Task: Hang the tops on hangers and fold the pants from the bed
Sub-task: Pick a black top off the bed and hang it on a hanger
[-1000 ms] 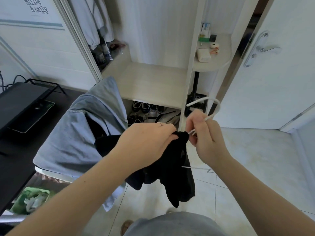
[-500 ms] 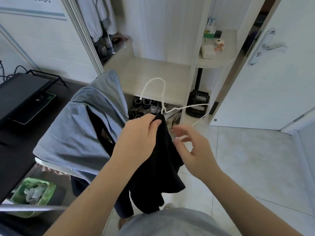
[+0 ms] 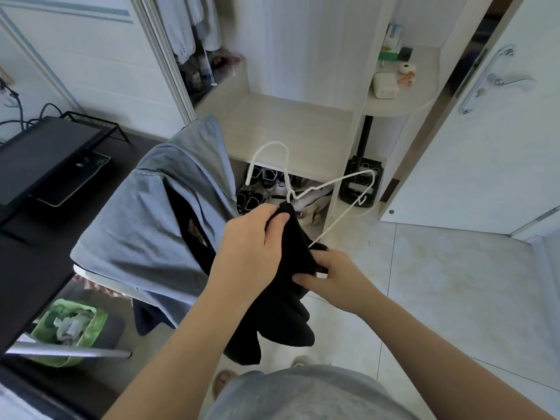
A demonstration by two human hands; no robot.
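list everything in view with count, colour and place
black top: one, black, held by both hands
wire hanger: one, white, sticking up out of the top
draped garment: one, blue-grey, left of the hands
shoes: several, dark and white, under the wardrobe shelf
bin: one, green-lined, lower left
desk: one, black, left edge
door handle: one, silver, upper right
left hand: one, gripping the top at the hanger's neck
right hand: one, pinching the top lower down

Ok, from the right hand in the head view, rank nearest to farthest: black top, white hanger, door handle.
1. Black top: gripped in the right hand, centre.
2. White hanger: just above, poking from the top.
3. Door handle: far upper right.
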